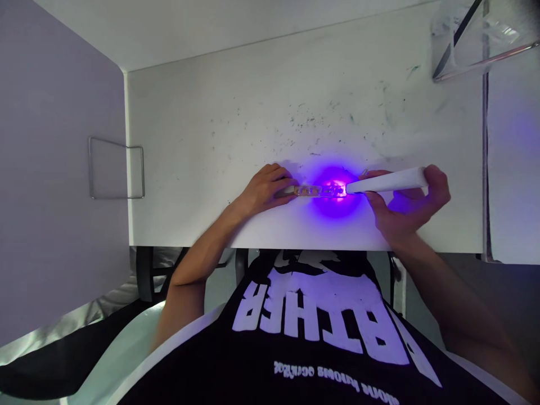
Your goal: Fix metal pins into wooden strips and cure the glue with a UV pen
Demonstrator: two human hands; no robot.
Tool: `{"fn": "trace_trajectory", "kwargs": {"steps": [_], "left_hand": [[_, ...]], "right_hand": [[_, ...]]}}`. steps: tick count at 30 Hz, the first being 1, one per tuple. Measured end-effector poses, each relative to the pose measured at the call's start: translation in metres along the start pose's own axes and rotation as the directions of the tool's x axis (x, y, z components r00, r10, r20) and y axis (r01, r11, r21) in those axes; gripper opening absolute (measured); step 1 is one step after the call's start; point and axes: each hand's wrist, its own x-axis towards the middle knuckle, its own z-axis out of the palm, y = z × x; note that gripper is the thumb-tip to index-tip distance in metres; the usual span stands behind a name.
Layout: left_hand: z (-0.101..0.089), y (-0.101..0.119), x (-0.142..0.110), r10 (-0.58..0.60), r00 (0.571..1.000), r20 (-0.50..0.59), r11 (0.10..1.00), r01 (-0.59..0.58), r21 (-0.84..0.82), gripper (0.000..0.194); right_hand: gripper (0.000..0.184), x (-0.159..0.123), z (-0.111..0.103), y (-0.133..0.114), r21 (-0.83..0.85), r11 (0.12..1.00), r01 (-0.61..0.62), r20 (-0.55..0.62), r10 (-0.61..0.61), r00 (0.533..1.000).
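Note:
My left hand (269, 188) is closed around the left end of a narrow, clear strip-like piece (310, 191) with small shapes in it; its exact kind I cannot tell. The strip lies level just over the white table or on it. In my right hand (403, 208) is a white handheld UV lamp (388, 180), its narrow tip pointing left at the strip's right end. Bright violet light spreads from that tip over the strip and the tabletop around it. Whether the tip touches the strip is hidden by the glare.
The white table (189, 124) carries dark specks and smears beyond my hands. At its left edge stands a thin metal wire frame (143, 171) by the wall. A clear plastic container (464, 39) with a metal frame sits at the far right, near a gap between tabletops.

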Motion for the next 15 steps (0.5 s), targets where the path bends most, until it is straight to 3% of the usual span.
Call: {"fn": "trace_trajectory", "kwargs": {"steps": [8,15], "left_hand": [[0.0008,-0.0006,0.0001,0.016,1.000,-0.013,1.000,-0.016,0.015,0.022],[-0.0007,0.0002,0.0002,0.021,1.000,-0.015,1.000,-0.021,0.017,0.023]], "right_hand": [[0.095,0.0032,-0.0005,-0.0018,0.008,1.000,0.029,0.018,-0.029,0.999],[0.091,-0.0013,-0.0014,-0.0005,0.019,0.999,-0.034,0.004,0.034,0.999]]}}
